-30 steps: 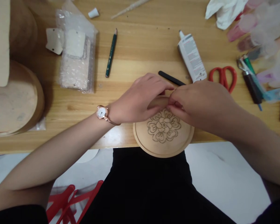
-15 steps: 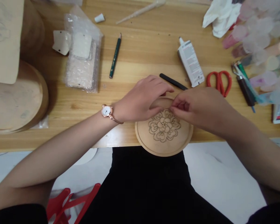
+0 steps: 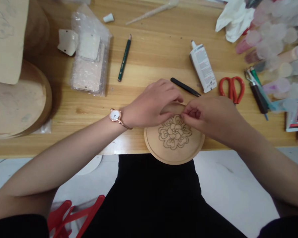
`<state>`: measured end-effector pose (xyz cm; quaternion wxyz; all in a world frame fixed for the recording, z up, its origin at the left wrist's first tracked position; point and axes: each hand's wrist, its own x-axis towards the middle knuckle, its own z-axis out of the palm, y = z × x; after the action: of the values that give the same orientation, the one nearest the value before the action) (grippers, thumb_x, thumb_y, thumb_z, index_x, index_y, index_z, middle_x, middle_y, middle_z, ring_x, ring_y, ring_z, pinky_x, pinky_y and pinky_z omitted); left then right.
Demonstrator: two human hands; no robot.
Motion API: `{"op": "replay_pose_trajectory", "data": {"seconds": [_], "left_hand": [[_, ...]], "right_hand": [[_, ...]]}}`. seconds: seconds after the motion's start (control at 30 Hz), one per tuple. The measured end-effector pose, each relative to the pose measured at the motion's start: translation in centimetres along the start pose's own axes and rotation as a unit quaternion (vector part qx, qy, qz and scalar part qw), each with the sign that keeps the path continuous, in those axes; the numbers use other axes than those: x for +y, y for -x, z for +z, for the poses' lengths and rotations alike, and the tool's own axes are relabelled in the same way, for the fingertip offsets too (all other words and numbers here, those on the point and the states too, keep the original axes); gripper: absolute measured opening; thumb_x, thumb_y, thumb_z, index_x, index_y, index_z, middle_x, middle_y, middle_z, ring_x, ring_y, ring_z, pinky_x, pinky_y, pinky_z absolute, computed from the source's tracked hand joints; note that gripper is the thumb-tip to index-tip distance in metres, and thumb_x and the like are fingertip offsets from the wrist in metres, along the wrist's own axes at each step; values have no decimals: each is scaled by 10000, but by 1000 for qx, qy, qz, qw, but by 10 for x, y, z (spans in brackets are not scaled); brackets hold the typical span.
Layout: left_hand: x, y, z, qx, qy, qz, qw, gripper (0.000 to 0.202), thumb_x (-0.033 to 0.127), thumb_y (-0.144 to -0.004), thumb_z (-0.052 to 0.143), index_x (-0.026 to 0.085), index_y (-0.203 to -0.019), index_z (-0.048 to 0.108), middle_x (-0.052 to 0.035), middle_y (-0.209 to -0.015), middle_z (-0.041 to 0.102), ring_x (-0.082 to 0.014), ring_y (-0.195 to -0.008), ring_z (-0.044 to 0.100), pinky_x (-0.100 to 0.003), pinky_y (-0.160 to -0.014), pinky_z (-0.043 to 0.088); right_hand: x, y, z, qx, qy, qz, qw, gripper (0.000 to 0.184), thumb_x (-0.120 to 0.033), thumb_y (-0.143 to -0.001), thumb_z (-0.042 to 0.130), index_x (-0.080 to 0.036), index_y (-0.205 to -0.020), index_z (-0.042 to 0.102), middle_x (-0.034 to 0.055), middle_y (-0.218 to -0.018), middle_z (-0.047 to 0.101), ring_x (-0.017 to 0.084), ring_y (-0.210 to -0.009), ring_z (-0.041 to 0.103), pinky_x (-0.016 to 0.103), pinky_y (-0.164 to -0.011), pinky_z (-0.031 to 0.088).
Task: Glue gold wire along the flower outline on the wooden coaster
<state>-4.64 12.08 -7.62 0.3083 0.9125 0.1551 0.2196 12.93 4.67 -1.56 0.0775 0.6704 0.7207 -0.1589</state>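
A round wooden disc (image 3: 154, 143) bearing a dark flower outline overhangs the table's front edge above my lap. My left hand (image 3: 152, 104) lies over the disc's far left part, its thumb on the face and its fingers curved toward the far rim, steadying it. With thumb and fingertips pinched together, my right hand (image 3: 211, 114) touches the upper petals of the drawing. Whatever sits in that pinch is too small or hidden to make out. Just beyond both hands lie black tweezers (image 3: 185, 86).
Beyond the right hand are red-handled scissors (image 3: 231, 89), a white glue tube (image 3: 203, 67) and many small paint pots (image 3: 275, 43). A green pencil (image 3: 124, 59) and a plastic bag of pale tags (image 3: 89, 62) lie further left. Stacked wooden rounds (image 3: 17, 99) fill the left side.
The view has shifted slightly. Both hands keep nearly the same places on the disc, with the right hand's pinch still at the upper petals.
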Motion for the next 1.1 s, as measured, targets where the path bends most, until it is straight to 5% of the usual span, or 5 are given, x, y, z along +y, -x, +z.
{"op": "replay_pose_trajectory", "data": {"seconds": [0.37, 1.1], "left_hand": [[0, 0, 1, 7, 12, 13, 1000, 114, 246, -845, 565, 215, -802, 666, -60, -990, 583, -263, -1064, 538, -451, -933, 434], [1, 2, 1, 3, -5, 14, 1000, 184, 308, -882, 556, 246, -853, 726, -66, -1034, 589, -243, -1046, 520, -421, -941, 414]], "right_hand": [[-2, -1, -1, -4, -10, 20, 1000, 145, -276, -709, 593, -207, -589, 636, -4, -558, 590, 124, -534, 474, 288, -540, 235], [-3, 3, 0, -1, -71, 47, 996, 116, -252, -731, 615, -196, -641, 663, -16, -598, 649, 118, -551, 544, 264, -541, 286]]}}
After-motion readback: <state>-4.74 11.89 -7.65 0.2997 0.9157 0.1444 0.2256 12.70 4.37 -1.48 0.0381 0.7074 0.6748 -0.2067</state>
